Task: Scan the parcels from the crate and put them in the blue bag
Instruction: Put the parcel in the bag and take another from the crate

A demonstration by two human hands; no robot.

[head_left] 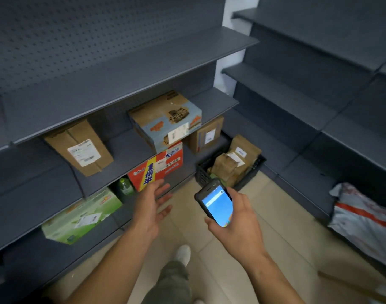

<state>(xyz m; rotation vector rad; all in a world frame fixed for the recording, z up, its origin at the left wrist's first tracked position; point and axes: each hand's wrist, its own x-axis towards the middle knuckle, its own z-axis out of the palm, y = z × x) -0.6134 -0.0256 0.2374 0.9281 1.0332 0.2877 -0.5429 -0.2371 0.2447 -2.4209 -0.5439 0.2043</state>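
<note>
A black plastic crate (202,172) stands on the floor in the corner between two shelf units. Several brown parcels (231,163) with white labels lie inside it. My right hand (236,222) grips a black handheld scanner (216,204) with a lit blue screen, held just in front of the crate. My left hand (151,207) hovers open beside it, fingers spread, holding nothing. No blue bag is in view.
Dark grey shelves (143,69) run along the left and right. On the left shelves sit a brown box (80,148), a blue-brown box (165,119), a red box (159,167), a green box (80,218) and a green bottle (125,186). A grey mailer bag (363,218) lies at right. My shoe (183,253) is on the tiled floor.
</note>
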